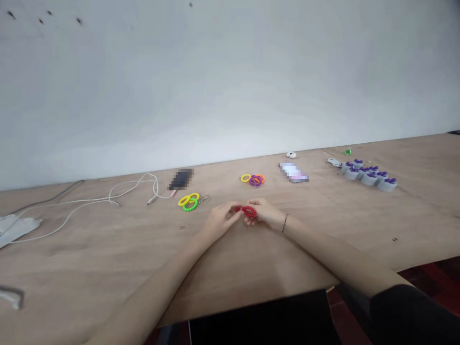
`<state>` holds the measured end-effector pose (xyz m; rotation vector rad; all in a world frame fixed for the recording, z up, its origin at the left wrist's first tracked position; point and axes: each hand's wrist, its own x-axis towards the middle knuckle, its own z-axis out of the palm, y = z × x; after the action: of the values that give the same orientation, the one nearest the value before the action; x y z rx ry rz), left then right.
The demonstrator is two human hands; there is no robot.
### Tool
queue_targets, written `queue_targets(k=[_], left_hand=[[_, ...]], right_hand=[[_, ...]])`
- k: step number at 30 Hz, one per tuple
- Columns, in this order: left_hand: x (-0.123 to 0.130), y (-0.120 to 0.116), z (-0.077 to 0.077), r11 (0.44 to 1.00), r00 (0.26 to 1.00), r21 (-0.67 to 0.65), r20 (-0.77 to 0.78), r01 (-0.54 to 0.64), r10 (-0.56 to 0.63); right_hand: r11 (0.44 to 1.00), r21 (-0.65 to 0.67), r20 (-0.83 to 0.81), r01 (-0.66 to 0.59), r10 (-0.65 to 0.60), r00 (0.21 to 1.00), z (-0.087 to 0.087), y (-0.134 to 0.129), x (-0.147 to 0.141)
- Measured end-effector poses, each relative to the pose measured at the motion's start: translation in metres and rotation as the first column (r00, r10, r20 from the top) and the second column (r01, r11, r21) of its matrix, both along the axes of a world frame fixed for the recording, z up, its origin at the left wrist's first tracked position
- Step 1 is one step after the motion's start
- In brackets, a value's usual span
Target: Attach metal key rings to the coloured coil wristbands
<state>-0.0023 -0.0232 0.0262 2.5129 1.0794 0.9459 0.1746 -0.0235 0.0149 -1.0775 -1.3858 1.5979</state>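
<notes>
A red spiral coil wristband (249, 211) is held between my two hands above the middle of the table. My left hand (223, 218) pinches its left end, where a small bit of metal shows. My right hand (264, 214) grips the coil's right side, with fingers curled beneath it. Left of my left hand lie yellow and green coil wristbands (190, 203) beside metal key rings (204, 198). Beyond my hands sits another group of yellow, purple and orange coil wristbands (255, 180).
A dark phone (181, 178) and white cables (111, 197) lie to the left. Right of centre are a light phone (293, 172) and a small white object (291, 155). Several white cylinders with purple tops (370, 178) stand far right on the wooden table (305, 258), near a small green item (348, 152).
</notes>
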Motion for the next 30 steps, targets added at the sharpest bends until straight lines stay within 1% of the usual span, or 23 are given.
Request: queue_targets(k=[2,3,5,7,9,11,15,19,21,25,30], left_hand=[[-0.001,0.0,0.002,1.0,1.0,-0.021,0.016,0.012,-0.012],[-0.001,0.0,0.002,0.999,0.999,-0.046,0.026,0.029,-0.027],[-0.002,0.0,0.003,0.991,0.996,-0.11,0.047,0.077,-0.072],[-0.002,0.001,0.003,0.981,0.992,-0.153,0.059,0.116,-0.108],[-0.003,0.001,0.002,0.981,0.992,-0.152,0.052,0.122,-0.115],[-0.003,0.002,0.0,0.986,0.993,-0.121,0.032,0.114,-0.111],[-0.002,0.002,-0.004,0.993,0.994,-0.05,0.048,0.105,-0.102],[0.0,0.002,-0.006,0.994,0.993,-0.014,0.062,0.105,-0.104],[0.0,0.001,-0.007,0.994,0.992,0.02,0.068,0.105,-0.106],[0.001,0.001,-0.007,0.99,0.992,0.099,0.071,0.102,-0.109],[0.003,-0.001,-0.006,0.977,0.992,0.191,0.07,0.092,-0.107]], right_hand=[[0.986,0.159,0.073,-0.041,0.03,0.997,0.002,0.002,0.003],[0.963,0.261,0.096,-0.061,0.037,0.995,0.003,0.002,0.005],[0.891,0.442,0.135,-0.105,0.049,0.99,0.005,0.002,0.008],[0.83,0.538,0.204,-0.149,0.043,0.978,0.006,0.002,0.011],[0.799,0.578,0.279,-0.168,0.001,0.96,0.006,0.001,0.011],[0.803,0.577,0.294,-0.147,-0.036,0.955,0.005,0.0,0.011],[0.862,0.503,0.206,-0.069,-0.043,0.978,0.002,-0.001,0.006],[0.932,0.36,0.105,-0.033,-0.006,0.994,0.002,-0.001,0.002],[0.958,0.286,0.063,-0.016,-0.002,0.998,0.002,-0.002,0.0],[0.979,0.199,0.001,0.042,-0.043,0.999,0.002,-0.003,-0.003],[0.985,0.145,-0.046,0.091,-0.085,0.995,0.001,-0.005,-0.007]])
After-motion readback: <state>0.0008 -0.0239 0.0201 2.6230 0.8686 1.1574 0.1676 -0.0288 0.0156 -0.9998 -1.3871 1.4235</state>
